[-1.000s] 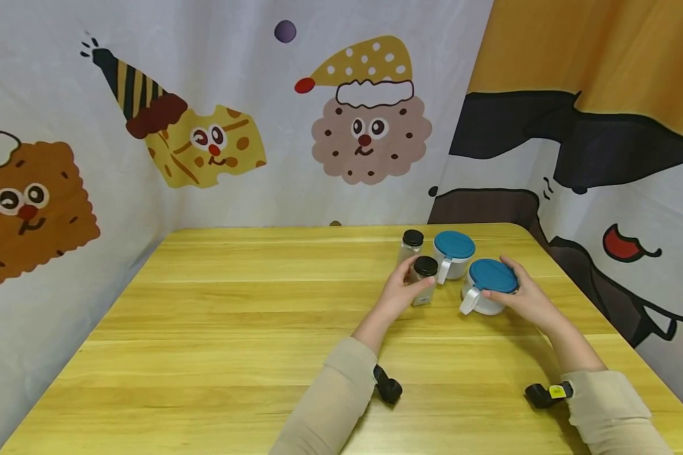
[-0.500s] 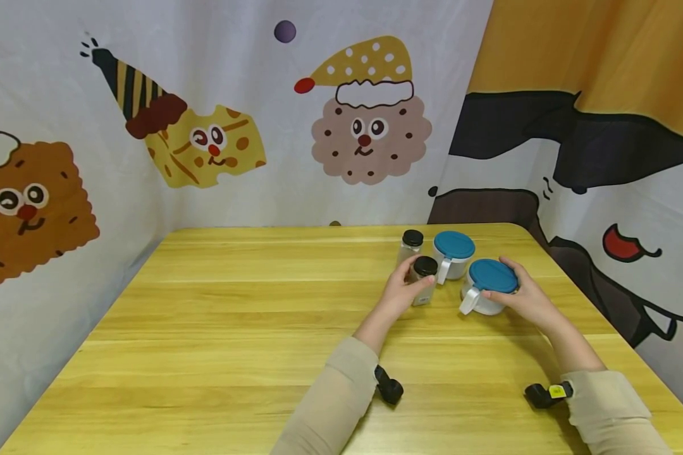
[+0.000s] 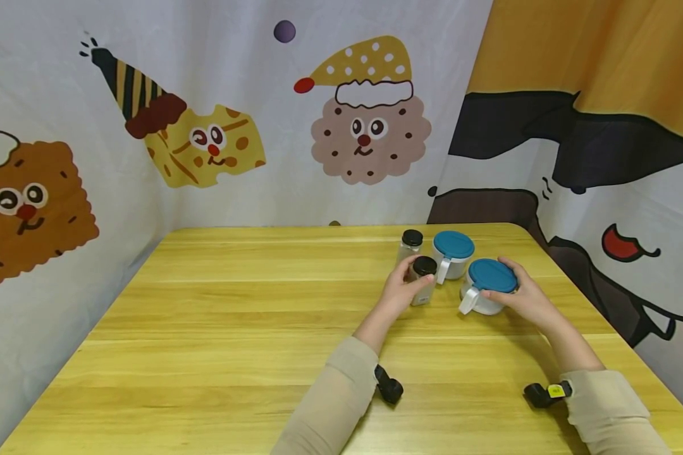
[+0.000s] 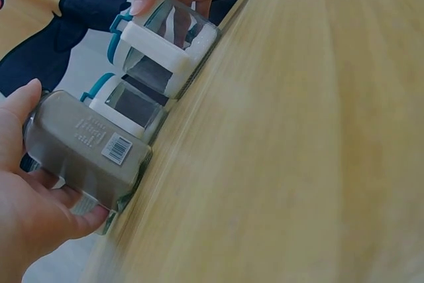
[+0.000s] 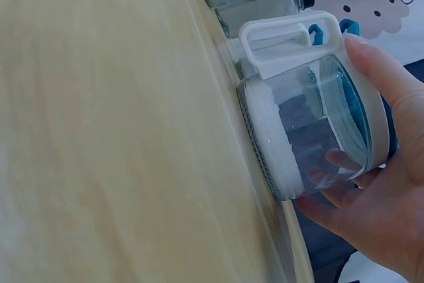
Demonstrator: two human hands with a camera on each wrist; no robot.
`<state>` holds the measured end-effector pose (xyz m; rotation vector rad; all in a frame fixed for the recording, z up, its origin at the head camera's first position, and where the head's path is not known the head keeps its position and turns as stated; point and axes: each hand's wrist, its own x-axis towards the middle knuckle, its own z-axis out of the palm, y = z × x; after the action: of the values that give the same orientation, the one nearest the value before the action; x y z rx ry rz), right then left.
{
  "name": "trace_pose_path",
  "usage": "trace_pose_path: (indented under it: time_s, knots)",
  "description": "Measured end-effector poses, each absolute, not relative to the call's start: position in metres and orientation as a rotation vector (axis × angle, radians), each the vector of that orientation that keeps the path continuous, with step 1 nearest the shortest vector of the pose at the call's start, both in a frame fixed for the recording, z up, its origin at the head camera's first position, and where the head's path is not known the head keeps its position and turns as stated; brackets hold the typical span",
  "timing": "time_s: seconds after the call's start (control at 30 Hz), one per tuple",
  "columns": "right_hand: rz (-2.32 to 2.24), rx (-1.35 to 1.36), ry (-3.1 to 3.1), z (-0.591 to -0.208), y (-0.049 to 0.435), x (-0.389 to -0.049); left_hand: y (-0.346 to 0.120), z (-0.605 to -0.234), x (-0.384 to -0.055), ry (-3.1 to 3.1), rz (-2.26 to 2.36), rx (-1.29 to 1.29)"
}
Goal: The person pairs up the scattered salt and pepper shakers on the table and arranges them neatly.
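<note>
My left hand (image 3: 397,294) grips a square clear jar (image 3: 425,266) with a black lid, standing on the table. Greyish-brown contents and a barcode label show on that jar (image 4: 93,140) in the left wrist view. To its right, my right hand (image 3: 525,296) holds a clear seasoning jar (image 3: 492,276) with a blue lid and white handle. In the right wrist view, a layer of white grains lies in the bottom of this seasoning jar (image 5: 301,130), thumb near the lid and fingers curled round the far side.
Just behind stand a second black-lidded jar (image 3: 412,239) and a second blue-lidded seasoning jar (image 3: 453,245). The wooden table (image 3: 233,328) extends to the left and toward me. A cartoon-printed curtain (image 3: 222,50) hangs beyond the table's back edge.
</note>
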<state>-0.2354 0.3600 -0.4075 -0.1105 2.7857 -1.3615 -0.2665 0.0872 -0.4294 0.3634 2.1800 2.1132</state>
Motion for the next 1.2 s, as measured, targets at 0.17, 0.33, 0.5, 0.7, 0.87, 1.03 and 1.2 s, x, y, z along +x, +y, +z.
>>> trace_pose_path:
  time_s: [0.17,0.33,0.5,0.7,0.87,1.03,1.2]
  knots:
    - [-1.357,-0.100,2.787,-0.4067,0.3593,-0.2348,0.0869,-0.4292,-0.2669,2.177,2.127,0.356]
    - [-1.359,-0.097,2.794,-0.4053,0.3579,-0.2347,0.0863,-0.4290,-0.2681,2.205,2.124,0.364]
    - [-1.352,-0.085,2.804,-0.4051,0.3572,-0.2357,0.0862,-0.4284,-0.2688,2.207,2.152,0.387]
    - [-1.338,-0.062,2.814,-0.4055,0.3571,-0.2358,0.0860,-0.4292,-0.2688,2.212,2.157,0.379]
    - [-1.329,-0.059,2.820,-0.4052,0.3563,-0.2356,0.0842,-0.4286,-0.2679,2.232,2.147,0.383]
    - [-1.334,-0.045,2.821,-0.4050,0.3552,-0.2351,0.0830,-0.4281,-0.2678,2.238,2.149,0.410]
    - [-1.329,-0.033,2.843,-0.4052,0.3542,-0.2350,0.0819,-0.4271,-0.2671,2.240,2.154,0.419]
